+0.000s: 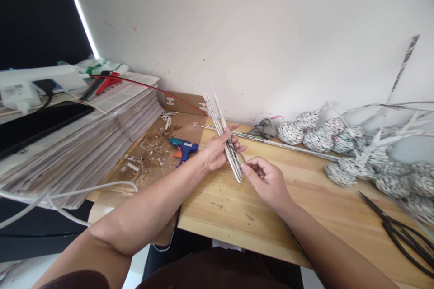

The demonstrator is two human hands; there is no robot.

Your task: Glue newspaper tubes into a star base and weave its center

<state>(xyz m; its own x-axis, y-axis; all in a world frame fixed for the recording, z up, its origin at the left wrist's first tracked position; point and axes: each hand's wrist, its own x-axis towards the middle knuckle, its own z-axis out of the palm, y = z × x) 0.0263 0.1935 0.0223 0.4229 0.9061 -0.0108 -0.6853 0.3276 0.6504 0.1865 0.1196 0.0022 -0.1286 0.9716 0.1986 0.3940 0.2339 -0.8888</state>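
Several thin rolled newspaper sticks (232, 159) slant across my left hand (219, 149), held between its thumb and fingers above the wooden table (213, 207). My right hand (266, 176) is just to the right, thumb and index finger pinched together at the lower end of a stick of the bundle. The other fingers of my right hand are curled in. Behind both hands, long paper sticks (288, 144) lie on the table near the wall.
A blue glue gun (187, 148) lies on stained cardboard (152, 144) with paper scraps. Stacked newspapers (135, 108) stand at left, with a phone (44, 122) on top. Woven paper balls (318, 139) lie at right, above black scissors (393, 223).
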